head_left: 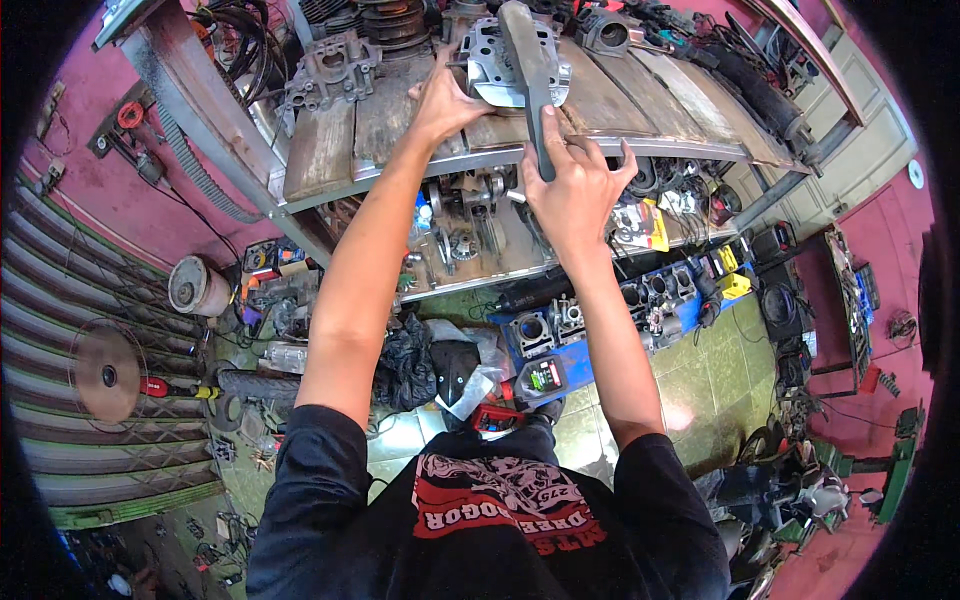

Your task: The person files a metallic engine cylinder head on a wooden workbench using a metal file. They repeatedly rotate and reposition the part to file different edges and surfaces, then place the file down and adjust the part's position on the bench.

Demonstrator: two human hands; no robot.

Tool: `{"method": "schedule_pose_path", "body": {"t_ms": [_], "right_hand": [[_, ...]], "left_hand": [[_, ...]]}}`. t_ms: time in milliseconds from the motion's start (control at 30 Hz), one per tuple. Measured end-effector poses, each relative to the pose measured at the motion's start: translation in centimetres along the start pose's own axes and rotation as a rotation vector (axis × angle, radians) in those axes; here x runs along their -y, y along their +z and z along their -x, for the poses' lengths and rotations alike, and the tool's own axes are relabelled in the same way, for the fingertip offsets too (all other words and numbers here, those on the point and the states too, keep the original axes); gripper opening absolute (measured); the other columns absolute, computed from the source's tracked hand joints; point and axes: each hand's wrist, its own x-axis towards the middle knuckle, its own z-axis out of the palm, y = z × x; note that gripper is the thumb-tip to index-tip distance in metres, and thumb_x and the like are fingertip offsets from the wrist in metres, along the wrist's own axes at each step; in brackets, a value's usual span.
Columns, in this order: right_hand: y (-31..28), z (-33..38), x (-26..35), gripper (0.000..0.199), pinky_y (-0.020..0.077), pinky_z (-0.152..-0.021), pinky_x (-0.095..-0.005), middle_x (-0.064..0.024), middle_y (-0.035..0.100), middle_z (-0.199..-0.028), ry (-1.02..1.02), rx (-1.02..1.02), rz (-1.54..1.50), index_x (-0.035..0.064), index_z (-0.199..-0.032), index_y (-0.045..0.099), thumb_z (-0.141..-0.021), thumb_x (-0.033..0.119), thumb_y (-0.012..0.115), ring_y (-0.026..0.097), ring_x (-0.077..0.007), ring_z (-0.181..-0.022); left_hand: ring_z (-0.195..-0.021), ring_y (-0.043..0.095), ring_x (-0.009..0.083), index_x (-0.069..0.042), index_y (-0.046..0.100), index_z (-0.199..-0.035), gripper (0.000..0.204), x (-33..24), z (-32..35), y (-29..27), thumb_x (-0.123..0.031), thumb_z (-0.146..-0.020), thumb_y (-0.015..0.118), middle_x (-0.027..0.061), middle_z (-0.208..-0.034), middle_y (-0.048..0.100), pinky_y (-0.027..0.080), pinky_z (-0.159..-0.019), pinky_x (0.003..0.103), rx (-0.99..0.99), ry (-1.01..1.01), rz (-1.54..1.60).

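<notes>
A silver engine cylinder head (487,62) rests on the upper wooden shelf, its machined face turned up. My left hand (445,108) grips its left side, the thumb along the near edge and the fingers partly hidden. A long flat grey file (527,60) lies across the part, pointing away from me. My right hand (580,185) is closed round the file's near end, with the index finger stretched along it. The file covers the right-middle of the face.
Engine casing (335,72) sits left on the plank shelf (650,100), another metal housing (607,33) right. The lower shelf holds small parts and a yellow packet (657,228). Cylinder blocks stand on a blue tray (590,372) on the floor. A fan (108,376) is at left.
</notes>
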Motion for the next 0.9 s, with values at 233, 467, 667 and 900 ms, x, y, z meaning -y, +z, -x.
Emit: {"method": "schedule_pose_path", "body": {"t_ms": [233,467,667,900], "right_hand": [[0.6,-0.4,-0.4,0.054,0.0265,-0.108,-0.0624,-0.0055,0.075,-0.079,0.021,0.001,0.004,0.0188,-0.135,0.067,-0.083,0.029,0.077,0.070,-0.0232,-0.098],[0.9,-0.2,-1.2,0.054,0.0272,-0.109,-0.0589,-0.0038,0.076,-0.080,0.049,-0.038,-0.059,0.0199,-0.137,0.066,-0.085,0.030,0.076,0.070,-0.0215,-0.093],[0.8,-0.4,-1.4,0.051,0.0273,-0.110,-0.0580,-0.0040,0.076,-0.080,0.053,-0.027,-0.055,0.0194,-0.135,0.068,-0.086,0.030,0.075,0.070,-0.0205,-0.092],[0.5,-0.7,-1.7,0.049,0.0269,-0.112,-0.0584,-0.0043,0.078,-0.088,0.099,-0.010,-0.084,0.0185,-0.133,0.069,-0.086,0.031,0.074,0.070,-0.0208,-0.094]], "left_hand": [[-0.129,0.060,0.0353,-0.005,0.043,-0.148,0.116,2.7,-0.9,0.3,-0.050,-0.054,0.094,0.0186,-0.129,0.069,0.035,-0.113,0.055,-0.013,-0.067,0.054],[-0.119,0.065,0.0309,-0.002,0.062,-0.126,0.087,1.7,-0.9,0.2,-0.056,-0.064,0.090,0.0177,-0.120,0.072,0.038,-0.112,0.047,-0.019,-0.155,-0.062],[-0.119,0.065,0.0332,-0.001,0.061,-0.128,0.091,1.6,-1.0,0.5,-0.061,-0.065,0.088,0.0184,-0.122,0.071,0.038,-0.112,0.045,-0.029,-0.184,-0.070],[-0.123,0.062,0.0368,0.000,0.060,-0.131,0.099,0.6,-1.3,0.4,-0.071,-0.064,0.081,0.0211,-0.123,0.070,0.026,-0.115,0.059,0.010,-0.242,-0.090]]}}
